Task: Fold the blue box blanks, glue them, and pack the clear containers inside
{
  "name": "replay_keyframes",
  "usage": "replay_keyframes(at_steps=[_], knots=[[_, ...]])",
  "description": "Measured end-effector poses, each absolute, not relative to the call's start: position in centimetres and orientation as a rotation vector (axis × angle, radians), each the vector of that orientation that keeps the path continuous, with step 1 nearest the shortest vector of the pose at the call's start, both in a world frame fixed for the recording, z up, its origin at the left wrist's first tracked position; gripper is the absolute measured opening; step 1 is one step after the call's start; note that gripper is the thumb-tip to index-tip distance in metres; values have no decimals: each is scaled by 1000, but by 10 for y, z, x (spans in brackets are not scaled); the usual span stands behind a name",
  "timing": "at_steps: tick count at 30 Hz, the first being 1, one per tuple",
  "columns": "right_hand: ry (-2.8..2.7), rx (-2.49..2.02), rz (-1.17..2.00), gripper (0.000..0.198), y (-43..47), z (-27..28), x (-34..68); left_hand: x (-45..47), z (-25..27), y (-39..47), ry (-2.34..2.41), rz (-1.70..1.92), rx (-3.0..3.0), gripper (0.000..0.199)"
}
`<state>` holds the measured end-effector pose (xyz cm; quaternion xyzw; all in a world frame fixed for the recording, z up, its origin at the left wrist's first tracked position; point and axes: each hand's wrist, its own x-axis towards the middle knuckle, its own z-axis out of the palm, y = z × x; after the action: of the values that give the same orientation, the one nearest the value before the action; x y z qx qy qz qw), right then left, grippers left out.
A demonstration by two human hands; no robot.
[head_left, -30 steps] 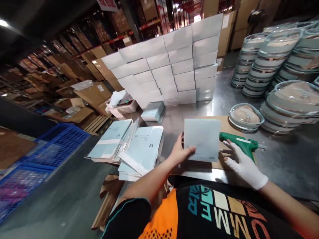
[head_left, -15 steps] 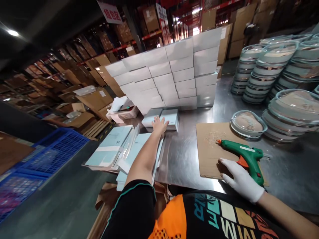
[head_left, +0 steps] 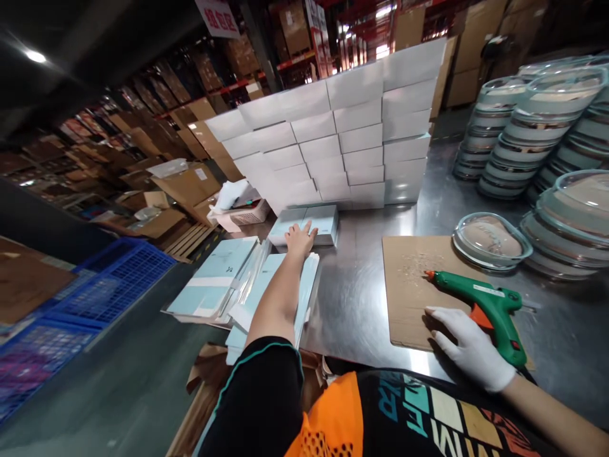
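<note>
My bare left hand (head_left: 301, 240) reaches forward with fingers spread over two flat pale-blue boxes (head_left: 325, 217) standing side by side. Its fingertips appear to rest on their top near the seam. Under my left forearm lie light-blue printed sheets (head_left: 269, 270), with another such stack (head_left: 216, 279) to their left. My right hand (head_left: 469, 349), in a white glove with bare fingertips, lies low over a cardboard sheet (head_left: 404, 317), fingers stretched out. A green glue gun (head_left: 480, 295) with orange trigger and nozzle lies just beyond it; the hand is beside the gun, not wrapped round it.
A wall of stacked white boxes (head_left: 323, 139) rises behind the two boxes. On the right stand tall stacks of clear-lidded round containers (head_left: 518, 139), one single container (head_left: 492, 241) nearer. A white basket (head_left: 247, 216) sits at the back left; blue crates (head_left: 114, 279) are on the floor.
The two pale-blue boxes now sit flush, where one was slightly askew before. My left hand has drawn back a little on them. The view has shifted slightly; my right hand stays by the glue gun.
</note>
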<state>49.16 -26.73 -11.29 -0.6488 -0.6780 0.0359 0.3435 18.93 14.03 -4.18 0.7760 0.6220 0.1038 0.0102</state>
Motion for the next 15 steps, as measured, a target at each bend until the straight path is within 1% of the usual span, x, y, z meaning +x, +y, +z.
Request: replay_keyframes(at_steps=[4, 7, 10, 13, 15], knots=[[-1730, -1673, 118, 31, -267, -111, 491, 190, -36, 138, 1958, 290, 2396, 67], [-1722, -1653, 122, 29, -268, -110, 490, 176, -26, 127, 2006, 280, 2348, 72], [-1717, -1630, 130, 29, -268, -110, 490, 135, -15, 106, 2074, 213, 2255, 81], [-1710, -1622, 157, 30, -266, -112, 491, 78, -9, 81, 2147, 46, 2080, 88], [-1700, -1624, 173, 30, -264, -114, 491, 46, -10, 65, 2181, -49, 1951, 82]])
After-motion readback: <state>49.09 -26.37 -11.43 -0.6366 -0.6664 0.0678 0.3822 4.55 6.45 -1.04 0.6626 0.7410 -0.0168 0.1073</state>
